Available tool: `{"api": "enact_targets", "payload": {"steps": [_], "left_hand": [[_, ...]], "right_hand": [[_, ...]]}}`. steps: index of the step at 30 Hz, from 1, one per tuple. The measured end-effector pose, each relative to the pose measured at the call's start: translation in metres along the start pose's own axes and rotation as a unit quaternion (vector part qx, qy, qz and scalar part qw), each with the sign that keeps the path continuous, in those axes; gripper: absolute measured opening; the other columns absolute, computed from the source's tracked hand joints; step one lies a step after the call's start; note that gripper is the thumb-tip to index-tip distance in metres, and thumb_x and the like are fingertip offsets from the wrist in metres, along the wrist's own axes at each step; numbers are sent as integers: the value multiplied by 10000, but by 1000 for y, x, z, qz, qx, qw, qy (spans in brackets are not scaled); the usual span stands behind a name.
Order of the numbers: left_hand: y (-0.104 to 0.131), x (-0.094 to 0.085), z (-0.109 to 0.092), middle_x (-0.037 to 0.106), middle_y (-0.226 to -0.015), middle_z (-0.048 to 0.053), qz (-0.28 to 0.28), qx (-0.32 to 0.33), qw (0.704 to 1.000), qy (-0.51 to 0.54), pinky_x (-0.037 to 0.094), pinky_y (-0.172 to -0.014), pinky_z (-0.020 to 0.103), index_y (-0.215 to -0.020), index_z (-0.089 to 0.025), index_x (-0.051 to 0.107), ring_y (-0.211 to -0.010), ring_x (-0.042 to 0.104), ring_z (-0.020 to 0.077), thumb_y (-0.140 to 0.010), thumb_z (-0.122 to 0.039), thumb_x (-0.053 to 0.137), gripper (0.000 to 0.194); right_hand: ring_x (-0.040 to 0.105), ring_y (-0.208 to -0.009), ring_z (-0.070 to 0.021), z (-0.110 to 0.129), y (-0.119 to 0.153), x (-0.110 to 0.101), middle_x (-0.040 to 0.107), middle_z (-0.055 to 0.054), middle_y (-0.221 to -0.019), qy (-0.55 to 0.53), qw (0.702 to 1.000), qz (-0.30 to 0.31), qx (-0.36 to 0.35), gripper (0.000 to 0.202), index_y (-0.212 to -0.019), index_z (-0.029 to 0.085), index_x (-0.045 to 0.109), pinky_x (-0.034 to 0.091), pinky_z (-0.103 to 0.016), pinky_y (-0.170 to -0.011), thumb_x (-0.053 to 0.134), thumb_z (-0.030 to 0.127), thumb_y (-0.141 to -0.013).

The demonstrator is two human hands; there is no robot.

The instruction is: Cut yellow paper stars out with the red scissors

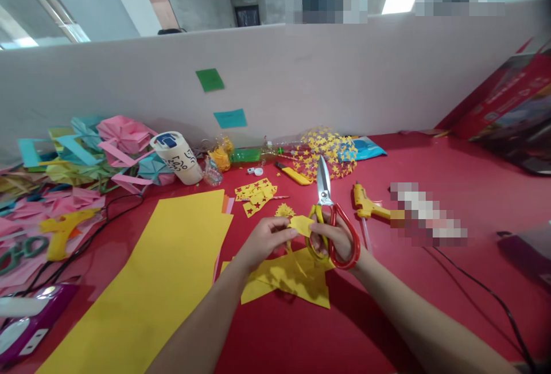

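Observation:
Between my two hands is a small yellow paper piece [301,225], pinched at its left edge by my left hand [267,239]. My right hand [338,239] touches the piece's right edge with its fingertips and also holds scissors [325,190] with one red and one yellow handle, blades pointing up and away. Just behind the piece lies a small fringed yellow paper shape [284,210]. Under my hands, cut yellow paper sheets [312,282] rest on the red table [275,339].
Large yellow sheets [172,259] lie at left, near folded paper shapes [124,139], a white cup [181,159] and a yellow glue gun [64,233]. Star-patterned scraps [258,193], a yellow cutter [295,174] and another glue gun [370,207] lie beyond my hands.

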State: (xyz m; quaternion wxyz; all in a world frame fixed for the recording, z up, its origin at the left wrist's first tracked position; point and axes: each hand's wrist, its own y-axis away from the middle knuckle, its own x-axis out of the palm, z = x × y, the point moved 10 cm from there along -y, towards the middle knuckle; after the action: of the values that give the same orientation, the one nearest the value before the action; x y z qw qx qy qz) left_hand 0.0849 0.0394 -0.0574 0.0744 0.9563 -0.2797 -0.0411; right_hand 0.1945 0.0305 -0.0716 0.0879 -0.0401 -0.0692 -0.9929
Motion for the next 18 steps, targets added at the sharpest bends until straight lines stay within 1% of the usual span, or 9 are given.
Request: {"api": "enact_targets", "payload": {"steps": [2, 5, 7, 9, 11, 13, 15, 16, 18], "left_hand": [[1, 0, 0, 389, -544, -51, -10, -1, 1000, 3, 249, -452, 214, -598, -170, 481, -460, 320, 66, -771, -370, 581, 283], [1, 2, 3, 404, -535, -41, -2, -6, 1000, -19, 247, -461, 222, -593, -174, 486, -476, 334, 81, -789, -355, 545, 273], [1, 1, 4, 398, -515, -41, -3, -2, 999, -40, 249, -467, 224, -563, -172, 479, -476, 338, 83, -788, -345, 538, 290], [0, -6, 5, 400, -501, -44, -18, 4, 999, -43, 264, -479, 222, -542, -170, 468, -473, 348, 81, -779, -333, 543, 297], [-1, -19, 4, 417, -495, -47, -60, 15, 998, -21, 289, -498, 217, -549, -170, 470, -476, 366, 80, -776, -326, 546, 286], [0, -41, 3, 429, -486, -50, -133, 32, 991, 12, 304, -507, 211, -558, -171, 471, -477, 375, 79, -778, -320, 546, 276], [4, -62, 2, 449, -489, -50, -209, 53, 975, 51, 307, -504, 203, -574, -171, 482, -479, 378, 78, -779, -311, 549, 257], [7, -70, 1, 463, -498, -49, -237, 65, 967, 71, 309, -503, 200, -584, -171, 491, -483, 382, 76, -777, -304, 554, 243], [11, -79, 0, 493, -524, -43, -267, 86, 955, 100, 321, -509, 197, -602, -169, 512, -502, 405, 77, -775, -287, 563, 215]], "right_hand": [[430, -330, -82, 0, 2, 3, 516, 58, -456, 5, 1000, 15, -4, 179, -704, 209, 431, 334, -180, -331, 522, 345, -775], [446, -342, -85, -3, 5, 6, 528, 58, -474, 32, 999, 37, -6, 192, -724, 204, 441, 345, -176, -338, 544, 345, -804], [453, -352, -88, -6, 7, 7, 533, 56, -489, 55, 997, 46, -1, 213, -736, 202, 453, 352, -178, -346, 545, 374, -821], [449, -359, -88, -9, 9, 7, 508, 53, -478, 82, 995, 52, 3, 281, -690, 198, 452, 353, -182, -357, 520, 426, -840], [440, -369, -88, -10, 11, 7, 469, 50, -468, 109, 992, 61, 10, 365, -645, 197, 438, 346, -185, -368, 460, 489, -862], [429, -400, -92, -10, 13, 9, 449, 46, -489, 141, 987, 77, 13, 397, -647, 193, 446, 333, -187, -381, 456, 534, -850], [419, -463, -102, -8, 15, 13, 454, 36, -545, 177, 979, 96, 6, 383, -673, 185, 475, 325, -196, -419, 543, 542, -793], [411, -495, -108, -6, 17, 14, 454, 30, -570, 194, 976, 103, 1, 376, -677, 181, 487, 321, -204, -444, 594, 532, -760], [394, -538, -118, -4, 18, 17, 450, 24, -604, 235, 965, 112, -11, 370, -683, 177, 493, 313, -219, -483, 627, 518, -740]]}}
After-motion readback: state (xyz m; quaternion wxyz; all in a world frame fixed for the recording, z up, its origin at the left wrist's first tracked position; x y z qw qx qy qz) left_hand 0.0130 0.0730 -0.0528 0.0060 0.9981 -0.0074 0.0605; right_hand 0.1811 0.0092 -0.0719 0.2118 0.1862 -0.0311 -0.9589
